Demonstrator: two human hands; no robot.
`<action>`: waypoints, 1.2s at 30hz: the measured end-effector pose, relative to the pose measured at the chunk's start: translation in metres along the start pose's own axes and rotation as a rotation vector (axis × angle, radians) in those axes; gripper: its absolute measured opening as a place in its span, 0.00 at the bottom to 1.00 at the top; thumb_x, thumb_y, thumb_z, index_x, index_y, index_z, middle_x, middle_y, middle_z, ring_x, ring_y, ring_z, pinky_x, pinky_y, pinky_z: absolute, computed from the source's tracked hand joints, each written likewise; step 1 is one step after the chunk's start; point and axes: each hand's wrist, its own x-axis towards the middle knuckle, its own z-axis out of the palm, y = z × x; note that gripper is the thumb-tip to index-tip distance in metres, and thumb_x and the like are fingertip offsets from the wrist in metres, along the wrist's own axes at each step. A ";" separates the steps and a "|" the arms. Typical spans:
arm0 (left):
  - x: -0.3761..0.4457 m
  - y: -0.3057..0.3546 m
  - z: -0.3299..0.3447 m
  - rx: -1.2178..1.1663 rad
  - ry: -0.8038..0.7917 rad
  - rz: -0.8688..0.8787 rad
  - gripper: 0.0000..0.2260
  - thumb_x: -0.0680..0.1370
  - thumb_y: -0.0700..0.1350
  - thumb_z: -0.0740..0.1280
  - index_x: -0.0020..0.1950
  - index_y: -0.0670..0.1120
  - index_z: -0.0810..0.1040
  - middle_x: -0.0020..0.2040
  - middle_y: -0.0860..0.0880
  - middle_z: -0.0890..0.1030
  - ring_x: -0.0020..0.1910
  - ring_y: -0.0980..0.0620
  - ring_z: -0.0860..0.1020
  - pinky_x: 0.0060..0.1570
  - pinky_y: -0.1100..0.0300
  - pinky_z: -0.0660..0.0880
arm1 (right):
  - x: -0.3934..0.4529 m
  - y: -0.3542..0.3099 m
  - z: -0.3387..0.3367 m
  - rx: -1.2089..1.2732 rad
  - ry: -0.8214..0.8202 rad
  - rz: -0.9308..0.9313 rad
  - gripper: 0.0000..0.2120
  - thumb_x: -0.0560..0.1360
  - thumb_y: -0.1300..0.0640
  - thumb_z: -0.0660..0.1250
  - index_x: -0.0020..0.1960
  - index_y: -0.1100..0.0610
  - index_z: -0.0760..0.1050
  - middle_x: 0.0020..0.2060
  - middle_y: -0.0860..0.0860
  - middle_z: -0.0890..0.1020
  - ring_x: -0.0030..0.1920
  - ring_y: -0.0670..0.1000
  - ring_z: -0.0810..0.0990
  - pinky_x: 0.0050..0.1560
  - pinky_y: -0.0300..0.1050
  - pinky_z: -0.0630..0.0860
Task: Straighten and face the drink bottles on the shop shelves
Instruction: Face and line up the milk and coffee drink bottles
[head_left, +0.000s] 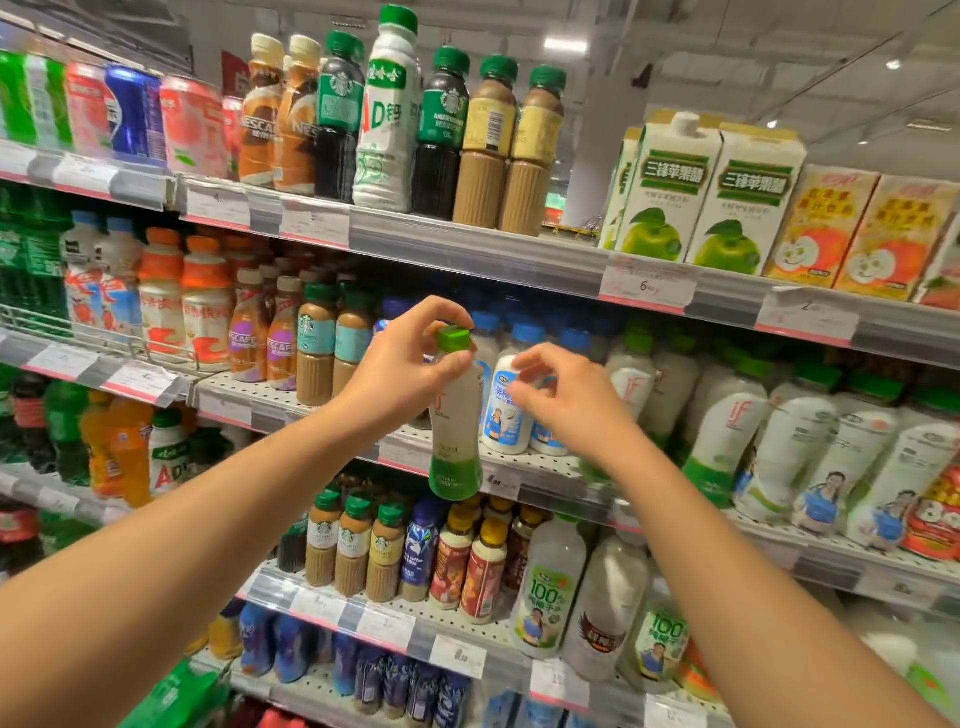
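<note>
A green-capped bottle (456, 415) is held clear of the middle shelf (540, 470) by the left hand (402, 364), whose grip is curled round the neck just under the cap. The right hand (563, 395) hovers just beside it, fingers loosely curled and holding nothing, in front of the blue-capped bottles (506, 410). It is judged that the base should be steadied, the label turned outward, and the bottle stood upright at the shelf's front edge.
</note>
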 end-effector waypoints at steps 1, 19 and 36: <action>0.003 0.002 0.008 -0.003 -0.003 -0.001 0.10 0.78 0.43 0.72 0.56 0.55 0.77 0.49 0.51 0.85 0.49 0.52 0.82 0.48 0.49 0.83 | -0.010 0.003 0.002 0.031 -0.074 0.019 0.14 0.77 0.48 0.72 0.62 0.49 0.78 0.53 0.42 0.83 0.46 0.39 0.80 0.47 0.35 0.75; 0.010 0.055 0.166 0.075 -0.119 0.159 0.14 0.77 0.49 0.71 0.61 0.59 0.75 0.53 0.58 0.83 0.53 0.57 0.80 0.53 0.50 0.79 | -0.080 0.068 -0.047 -0.358 0.181 0.394 0.31 0.69 0.34 0.75 0.59 0.51 0.67 0.52 0.54 0.81 0.51 0.59 0.80 0.44 0.52 0.75; -0.040 -0.040 0.163 0.836 -0.401 0.139 0.17 0.78 0.52 0.60 0.64 0.50 0.76 0.60 0.52 0.80 0.56 0.48 0.76 0.57 0.50 0.75 | -0.051 0.101 -0.059 -0.225 0.362 0.530 0.28 0.70 0.41 0.77 0.61 0.55 0.72 0.54 0.54 0.82 0.55 0.58 0.82 0.48 0.49 0.78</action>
